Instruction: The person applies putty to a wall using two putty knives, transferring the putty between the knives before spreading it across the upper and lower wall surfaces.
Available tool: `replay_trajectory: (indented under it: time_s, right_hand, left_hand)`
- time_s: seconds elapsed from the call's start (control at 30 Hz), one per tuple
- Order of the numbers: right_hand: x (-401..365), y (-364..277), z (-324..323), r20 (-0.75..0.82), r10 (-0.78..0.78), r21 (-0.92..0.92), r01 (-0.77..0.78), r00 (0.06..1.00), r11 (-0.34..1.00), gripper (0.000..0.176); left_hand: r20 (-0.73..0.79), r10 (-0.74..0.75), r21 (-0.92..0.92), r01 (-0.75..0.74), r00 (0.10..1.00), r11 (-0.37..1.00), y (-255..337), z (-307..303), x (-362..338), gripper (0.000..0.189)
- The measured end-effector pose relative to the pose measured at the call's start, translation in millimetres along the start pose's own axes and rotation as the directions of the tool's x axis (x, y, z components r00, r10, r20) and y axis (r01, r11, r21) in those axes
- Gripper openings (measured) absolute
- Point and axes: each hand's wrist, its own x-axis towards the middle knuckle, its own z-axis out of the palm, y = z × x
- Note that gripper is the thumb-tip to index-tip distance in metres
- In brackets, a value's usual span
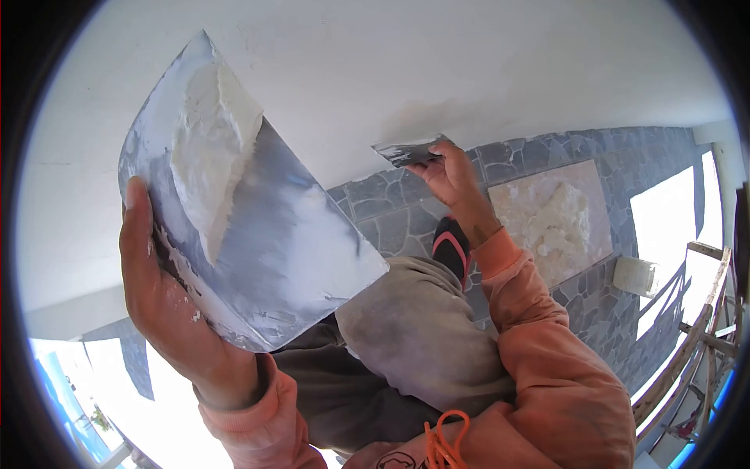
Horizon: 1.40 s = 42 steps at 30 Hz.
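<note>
My left hand [168,301] is wrapped round the edge of a wide metal plate [273,203], tilted up at the left. A thick ridge of white paste [209,148] lies on the plate's upper part, with thinner smears below. Fingers closed, my right hand [447,173] holds a small metal scraper blade [406,150] against the lower part of the pale wall [328,70]. A greyish, damp-looking patch shows on the wall just above the blade. Flecks of paste stick to my left hand.
On the grey stone-patterned floor [391,227] lies a square board [508,195] with a heap of white paste [558,223]. A whitish block-like container [635,277] stands beside it. Wooden poles [695,336] rise at the right edge. My sandalled foot [451,248] is near the wall.
</note>
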Motion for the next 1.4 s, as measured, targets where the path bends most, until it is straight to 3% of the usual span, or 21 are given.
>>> replay_trajectory:
  time_s: [0.07,0.17,0.23,0.37,0.47,0.53,0.6,0.77,0.87,0.97,1.07,1.17,1.3,1.4]
  right_hand:
    - [-10.3,-8.4,-10.1,0.006,0.008,0.009,-0.008,1.000,1.000,0.040]
    - [-1.4,-1.1,-54.0,-0.044,0.073,-0.033,-0.075,0.996,0.997,0.041]
    - [17.7,21.2,-102.1,-0.073,0.157,-0.068,-0.162,0.985,0.984,0.041]
    - [47.1,52.1,-128.8,-0.271,0.186,-0.004,-0.194,0.945,0.981,0.043]
    - [72.8,63.9,-133.8,-0.292,0.141,0.035,-0.137,0.946,0.990,0.043]
    - [85.6,64.9,-136.1,-0.281,0.101,0.014,-0.101,0.954,0.995,0.042]
    - [100.3,63.9,-140.1,-0.297,0.076,0.035,-0.068,0.952,0.997,0.043]
    - [115.0,55.9,-145.6,-0.292,0.079,0.010,-0.080,0.953,0.997,0.044]
    - [109.3,47.4,-126.6,-0.278,0.064,-0.011,-0.070,0.958,0.998,0.044]
    - [97.1,31.2,-109.4,-0.229,0.039,-0.017,-0.044,0.973,0.999,0.042]
    - [68.9,4.3,-69.9,-0.183,0.006,-0.050,-0.016,0.983,0.999,0.041]
    - [35.1,-26.0,-16.9,-0.145,-0.032,-0.079,0.021,0.989,0.997,0.040]
    - [-8.2,-64.6,42.3,-0.073,-0.065,-0.093,0.058,0.995,0.994,0.041]
    - [-42.8,-90.1,66.8,0.006,-0.094,-0.058,0.095,0.996,0.994,0.041]
  left_hand:
    - [0.006,-0.029,-0.035,0.029,1.000,0.999,-3.6,-3.5,1.6,0.036]
    - [-0.082,-0.191,-0.282,0.161,0.978,0.946,5.6,5.7,4.0,0.035]
    - [-0.071,-0.243,-0.251,0.218,0.968,0.943,13.2,6.9,2.0,0.038]
    - [-0.083,-0.309,-0.224,0.285,0.947,0.932,23.4,15.3,2.6,0.040]
    - [-0.033,-0.229,-0.174,0.220,0.973,0.960,16.8,11.4,-0.1,0.040]
    - [-0.003,-0.148,0.021,0.148,0.989,0.989,15.0,7.9,-0.9,0.041]
    - [-0.001,-0.134,0.066,0.134,0.991,0.989,14.7,9.6,-0.8,0.041]
    - [-0.058,-0.197,-0.054,0.194,0.979,0.979,16.6,11.8,-1.2,0.040]
    - [-0.001,-0.026,0.013,0.026,1.000,1.000,0.1,3.4,-0.2,0.037]
    - [-0.014,-0.080,-0.045,0.080,0.997,0.996,2.4,4.8,-0.2,0.036]
    - [-0.057,-0.348,-0.455,0.286,0.936,0.843,13.1,10.2,5.4,0.035]
    - [0.105,-0.482,-0.662,0.423,0.870,0.618,23.5,9.4,9.9,0.035]
    - [0.318,-0.254,-0.711,0.407,0.913,0.574,4.0,0.0,9.7,0.036]
    - [0.304,-0.217,-0.658,0.369,0.928,0.656,-3.0,4.9,10.4,0.038]
